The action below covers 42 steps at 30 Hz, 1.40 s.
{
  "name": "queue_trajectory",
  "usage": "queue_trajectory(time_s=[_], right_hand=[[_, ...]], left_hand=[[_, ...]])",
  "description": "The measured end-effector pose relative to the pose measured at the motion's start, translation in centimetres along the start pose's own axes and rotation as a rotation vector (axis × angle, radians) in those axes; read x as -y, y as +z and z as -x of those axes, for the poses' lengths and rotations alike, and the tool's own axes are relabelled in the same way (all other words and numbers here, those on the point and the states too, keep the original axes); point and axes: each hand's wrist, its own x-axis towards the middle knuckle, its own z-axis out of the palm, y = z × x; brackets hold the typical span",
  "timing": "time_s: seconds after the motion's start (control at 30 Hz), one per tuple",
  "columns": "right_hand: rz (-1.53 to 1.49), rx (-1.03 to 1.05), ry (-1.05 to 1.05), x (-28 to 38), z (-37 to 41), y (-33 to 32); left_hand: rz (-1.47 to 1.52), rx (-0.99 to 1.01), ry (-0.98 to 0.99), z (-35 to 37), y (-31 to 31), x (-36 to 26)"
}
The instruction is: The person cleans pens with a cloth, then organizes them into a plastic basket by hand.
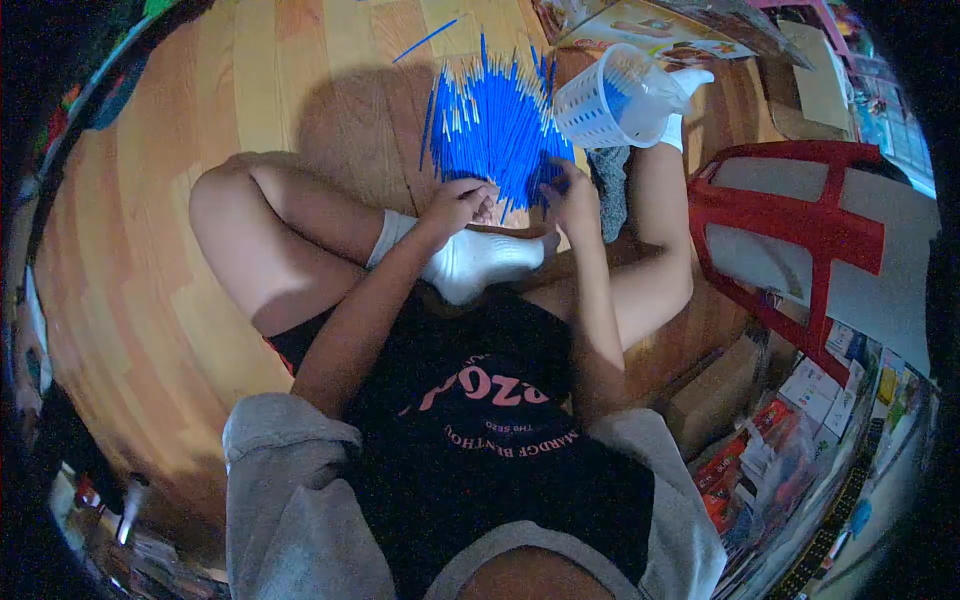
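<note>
A large fanned pile of thin blue sticks with pale tips (490, 120) lies on the wooden floor in front of me. At its lower left edge is my left hand (464, 207), its fingers curled in; whatever they may hold is hidden. My right hand (575, 200) is at the pile's lower right edge, fingers bent but apart, touching or very close to the sticks. A single blue stick (425, 40) lies apart, beyond the pile to the left. Just right of the pile, a white perforated basket (598, 100) leans with a clear plastic bag and more blue-and-pale sticks inside.
My white-socked foot (485, 262) rests just below the hands. A grey cloth (609, 190) lies beside my right hand. To the right stands a red-framed panel (790, 220). Cardboard boxes (715, 395) and packages (745, 460) crowd the lower right.
</note>
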Motion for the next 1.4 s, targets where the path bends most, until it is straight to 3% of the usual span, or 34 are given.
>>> queue_trajectory(time_s=[0.17,0.3,0.37,0.5,0.6,0.67,0.73,0.87,0.93,1.03,1.13,1.2,1.4], right_hand=[[0.235,0.062,-0.074,-0.5,-0.4,1.0],[0.26,0.016,-0.069,-0.4,-0.2,1.6],[0.19,-0.052,-0.181,-1.3,-0.3,2.0],[0.148,-0.071,-0.135,-2.7,-0.6,2.4],[-0.061,-0.06,-0.033,-0.5,0.1,1.3],[-0.561,0.165,0.054,0.0,0.5,1.6],[-0.565,0.161,0.009,1.3,1.4,2.7],[-0.409,0.144,-0.005,4.0,2.8,2.9],[-0.372,0.118,-0.042,4.0,2.6,3.1],[-0.277,0.07,-0.064,2.0,0.9,3.2],[-0.095,0.017,-0.083,1.6,0.2,1.7],[0.087,0.011,-0.237,0.9,-0.1,2.4],[0.156,-0.018,-0.167,0.8,0.3,3.9]], left_hand=[[0.064,-0.147,-0.135,0.9,0.7,-2.6],[0.043,-0.096,-0.109,0.5,0.1,-1.8],[-0.015,-0.066,-0.113,0.2,-0.1,-1.3],[-0.007,-0.129,-0.065,0.5,0.4,-1.6],[0.012,-0.17,-0.044,0.3,0.1,-1.5],[0.008,-0.16,-0.066,0.2,0.2,-1.0],[0.178,-0.175,-0.105,0.3,1.0,-1.6],[0.14,-0.14,-0.192,1.0,1.4,-2.8],[-0.075,-0.044,-0.117,0.6,0.3,-1.6],[-0.144,-0.166,-0.108,0.1,0.4,-0.5],[-0.042,-0.233,-0.124,-0.2,0.1,-0.2],[-0.017,-0.222,-0.123,-0.3,0.1,-0.1],[0.065,-0.136,-0.144,-0.3,-0.5,0.0]])
